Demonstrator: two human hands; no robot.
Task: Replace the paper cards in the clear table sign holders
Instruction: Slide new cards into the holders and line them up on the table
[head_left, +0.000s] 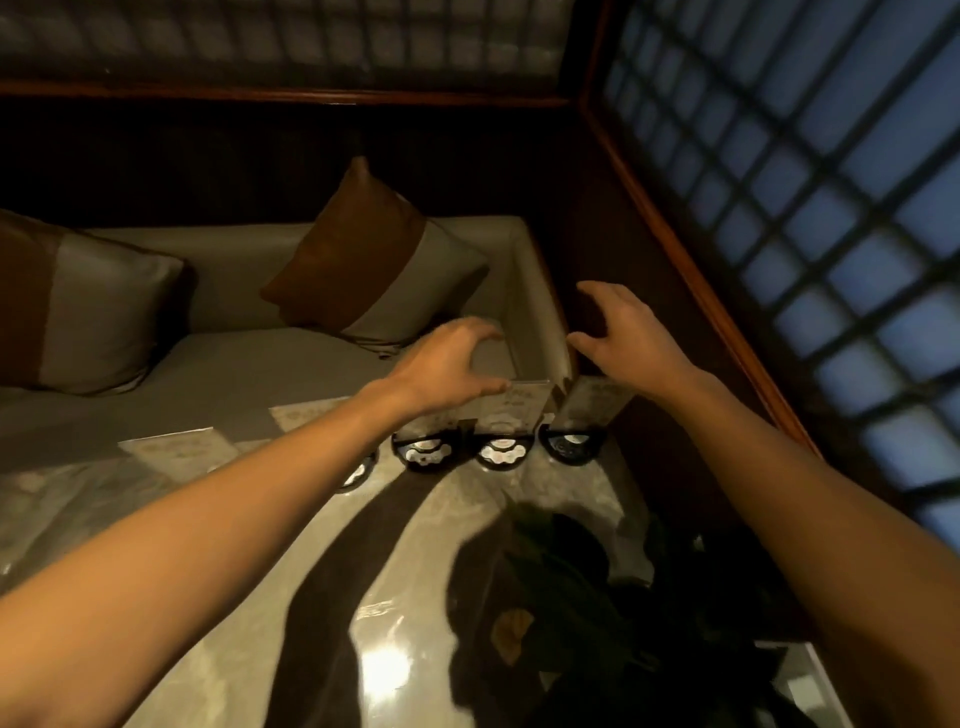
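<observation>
Here the clear sign holders (511, 415) stand in a row at frame centre on the glossy table (291, 519). Light, stiff, slippery plastic: best pinched at the top edges. Left hand (447, 358) and right hand (618, 338) hover open, gripping nothing.

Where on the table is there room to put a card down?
The bare glossy patch of table between the two arms, in front of the row of sign holders, is free. The far edge is crowded with holders, loose cards lie at far left, and a dark plant fills the near right.
</observation>
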